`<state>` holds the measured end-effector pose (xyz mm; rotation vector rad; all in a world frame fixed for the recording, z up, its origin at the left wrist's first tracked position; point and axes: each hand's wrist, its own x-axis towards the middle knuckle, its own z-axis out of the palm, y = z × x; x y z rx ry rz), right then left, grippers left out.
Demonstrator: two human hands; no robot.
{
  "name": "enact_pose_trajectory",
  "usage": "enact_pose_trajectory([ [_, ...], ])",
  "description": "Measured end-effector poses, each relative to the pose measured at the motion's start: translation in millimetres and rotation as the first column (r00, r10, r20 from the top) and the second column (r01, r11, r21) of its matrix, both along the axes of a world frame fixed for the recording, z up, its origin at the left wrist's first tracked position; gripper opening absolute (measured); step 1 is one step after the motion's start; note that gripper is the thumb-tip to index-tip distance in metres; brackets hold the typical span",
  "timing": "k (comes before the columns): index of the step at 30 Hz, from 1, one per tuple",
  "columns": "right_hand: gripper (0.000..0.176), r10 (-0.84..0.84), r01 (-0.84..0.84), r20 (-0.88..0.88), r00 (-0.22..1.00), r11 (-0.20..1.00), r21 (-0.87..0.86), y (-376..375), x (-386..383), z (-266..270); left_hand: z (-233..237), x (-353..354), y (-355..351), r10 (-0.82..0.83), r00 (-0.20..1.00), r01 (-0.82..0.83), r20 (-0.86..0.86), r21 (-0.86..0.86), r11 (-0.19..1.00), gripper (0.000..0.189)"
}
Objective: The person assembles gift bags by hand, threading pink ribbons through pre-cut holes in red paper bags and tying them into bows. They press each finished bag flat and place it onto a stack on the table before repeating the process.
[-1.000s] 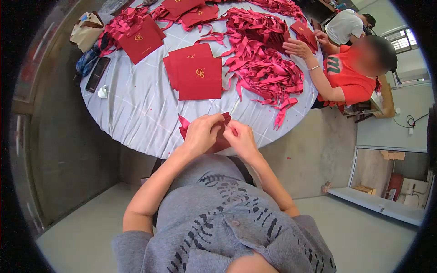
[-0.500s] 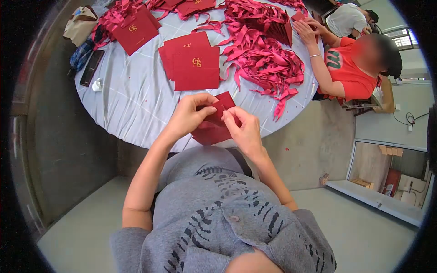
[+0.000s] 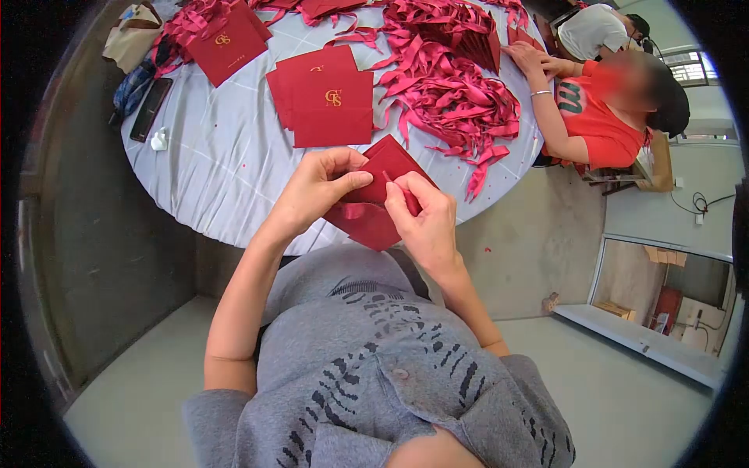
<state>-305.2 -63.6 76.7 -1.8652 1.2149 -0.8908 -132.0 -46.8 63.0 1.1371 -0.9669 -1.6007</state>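
Note:
A dark red paper bag (image 3: 398, 156) is held tilted at the table's near edge, in front of my body. My left hand (image 3: 324, 187) is closed on its left side, the thumb lying over the front. The fingers of my right hand (image 3: 424, 214) are pinched together at the bag's middle, on what looks like the end of a red ribbon (image 3: 387, 177). A loop of pinkish-red ribbon (image 3: 355, 210) lies across the bag's lower part. Just beyond my hands, several flat red bags (image 3: 334, 117) with gold lettering lie stacked.
Heaps of pink-red ribbons (image 3: 460, 109) cover the right and far side of the white-covered table (image 3: 211, 164). A phone (image 3: 151, 109), a small white item (image 3: 159, 140) and a beige bag (image 3: 134, 37) are at left. A co-worker in a red shirt (image 3: 593, 117) sits at right.
The bag has turned and risen slightly, showing more of its upper corner. My right hand has shifted a little right, and a red ribbon end now shows at its fingertips.

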Motion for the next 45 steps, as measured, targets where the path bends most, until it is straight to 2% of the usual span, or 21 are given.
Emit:
enact_pose_trajectory([
  [7, 0.012, 0.014, -0.017, -0.050, 0.999, 0.998, -0.062, -0.5, 4.2, 3.2, 14.2, -4.7, 3.3, 0.043, 0.999, -0.042, -0.019, 0.063, 0.997, 0.012],
  [11, 0.013, -0.005, 0.007, -0.036, 0.999, 1.000, 0.029, 0.9, 4.1, -1.7, 8.5, -7.5, 3.9, 0.061, 0.997, -0.058, 0.045, -0.053, 0.997, 0.011],
  [14, 0.013, -0.010, 0.006, 0.026, 1.000, 0.991, 0.132, 0.4, 3.9, -8.1, 10.3, -11.6, 7.0, 0.127, 0.944, -0.076, 0.306, -0.172, 0.982, 0.013],
  [15, 0.013, -0.007, 0.001, 0.037, 0.999, 0.985, 0.172, 0.1, 3.7, -11.5, 11.0, -12.7, 8.3, 0.125, 0.944, -0.072, 0.305, -0.177, 0.982, 0.013],
  [17, 0.014, -0.013, -0.006, 0.076, 0.997, 0.971, 0.238, 0.4, 4.7, -17.7, 12.6, -15.6, 9.7, 0.207, 0.811, -0.026, 0.548, -0.318, 0.948, 0.016],
  [19, 0.014, -0.003, -0.033, 0.127, 0.992, 0.960, 0.278, 0.2, 6.1, -18.2, 4.8, -18.7, 10.9, 0.251, 0.774, -0.015, 0.582, -0.379, 0.925, 0.018],
  [21, 0.014, -0.025, -0.035, 0.145, 0.989, 0.916, 0.399, 0.3, 5.6, -23.9, 2.5, -19.9, 11.4, 0.307, 0.688, 0.056, 0.658, -0.469, 0.881, 0.018],
  [22, 0.015, -0.029, -0.040, 0.148, 0.989, 0.893, 0.448, -0.4, 4.9, -26.0, -0.1, -20.3, 11.7, 0.290, 0.685, 0.066, 0.668, -0.453, 0.889, 0.018],
  [24, 0.017, 0.003, -0.084, 0.181, 0.984, 0.893, 0.442, 0.5, 5.9, -37.0, -4.5, -19.6, 12.4, 0.279, 0.677, 0.083, 0.680, -0.448, 0.890, 0.018],
  [25, 0.016, 0.036, -0.081, 0.136, 0.990, 0.934, 0.348, 0.9, 6.2, -39.9, -5.4, -19.6, 12.4, 0.270, 0.667, 0.095, 0.695, -0.439, 0.894, 0.017],
  [26, 0.016, 0.034, -0.079, 0.135, 0.990, 0.935, 0.344, 1.9, 6.1, -41.0, -5.6, -19.9, 12.7, 0.259, 0.670, 0.103, 0.696, -0.433, 0.896, 0.018],
  [28, 0.014, 0.020, -0.016, -0.051, 0.999, 0.997, 0.077, 6.0, 8.6, -34.6, -4.1, -21.1, 11.8, 0.264, 0.661, 0.124, 0.702, -0.449, 0.885, 0.018],
  [30, 0.012, 0.009, -0.004, -0.065, 0.998, 0.997, 0.080, 7.0, 8.0, -32.7, -2.8, -22.3, 11.5, 0.269, 0.654, 0.145, 0.707, -0.467, 0.873, 0.018],
  [32, 0.012, 0.022, -0.021, -0.002, 1.000, 0.992, 0.126, 5.0, 6.4, -34.9, -2.7, -20.6, 12.2, 0.216, 0.610, 0.194, 0.763, -0.409, 0.892, 0.020],
  [33, 0.012, 0.024, -0.023, -0.002, 1.000, 0.991, 0.129, 3.5, 5.9, -37.3, -4.8, -20.5, 12.5, 0.215, 0.609, 0.193, 0.763, -0.406, 0.893, 0.020],
  [35, 0.013, -0.009, -0.016, 0.098, 0.995, 0.970, 0.243, 1.2, 4.8, -42.9, -11.3, -19.3, 13.0, 0.292, 0.670, 0.100, 0.682, -0.473, 0.875, 0.021],
  [36, 0.013, -0.017, -0.010, 0.112, 0.994, 0.972, 0.235, 1.8, 5.9, -37.3, -10.7, -15.7, 10.9, 0.276, 0.699, 0.083, 0.659, -0.459, 0.885, 0.021],
  [39, 0.012, -0.019, -0.002, 0.113, 0.993, 0.983, 0.183, 3.1, 8.6, -20.4, 4.4, -5.9, 8.5, 0.168, 0.835, -0.008, 0.525, -0.293, 0.956, 0.017],
  [42, 0.012, -0.006, -0.012, 0.122, 0.992, 0.988, 0.152, 2.0, 5.4, -12.4, 8.9, 0.4, 5.0, 0.101, 0.974, -0.080, 0.202, -0.114, 0.990, 0.011],
  [43, 0.013, 0.000, -0.014, 0.122, 0.992, 0.994, 0.112, 2.8, 6.2, -4.6, 13.8, 1.4, 4.9, 0.108, 0.973, -0.087, 0.205, -0.105, 0.991, 0.011],
  [45, 0.012, 0.014, -0.019, 0.093, 0.996, 0.998, 0.058, 4.3, 5.9, 5.3, 21.8, 2.7, 5.3, 0.087, 0.994, -0.088, 0.064, 0.012, 0.996, 0.010],
])
